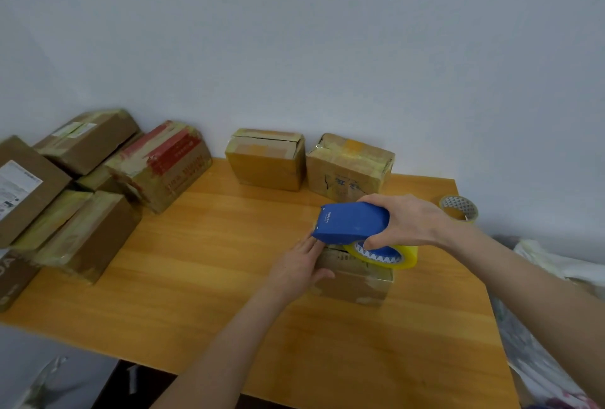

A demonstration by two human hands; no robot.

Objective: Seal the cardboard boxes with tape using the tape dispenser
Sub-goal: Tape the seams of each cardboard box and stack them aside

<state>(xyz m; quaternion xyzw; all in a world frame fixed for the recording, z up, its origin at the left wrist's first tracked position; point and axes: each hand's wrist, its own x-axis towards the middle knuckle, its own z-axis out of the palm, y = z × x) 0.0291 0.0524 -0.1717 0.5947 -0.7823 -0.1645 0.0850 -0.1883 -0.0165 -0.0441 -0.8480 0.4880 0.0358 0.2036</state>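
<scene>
Right hand is curled round the back end of the blue plastic tape dispenser, thumb tucked under by the yellowish roll of clear tape loaded in it, so that's a proper grip. Left hand is flat, fingers straight, pushed against the left end of the small brown cardboard box. It's bracing the box, not grabbing it.

Only the head view to go on. The box sits on the orange wooden table, right of centre and fairly near me. The dispenser is on top of it, nose pointing left over my left fingertips. Can't tell whether any tape is stuck down.

My guess is the box is light and a bit crumpled, so it'll skid on that smooth tabletop when the tape pulls. Hence the bracing hand, and I'd go easy pressing on the soft flaps. The dispenser is rigid, so I'd hold the body and keep fingers off the cutter at the nose.

Two taped boxes wait at the far edge, a pile of boxes sits left, and a spare tape roll far right.
</scene>
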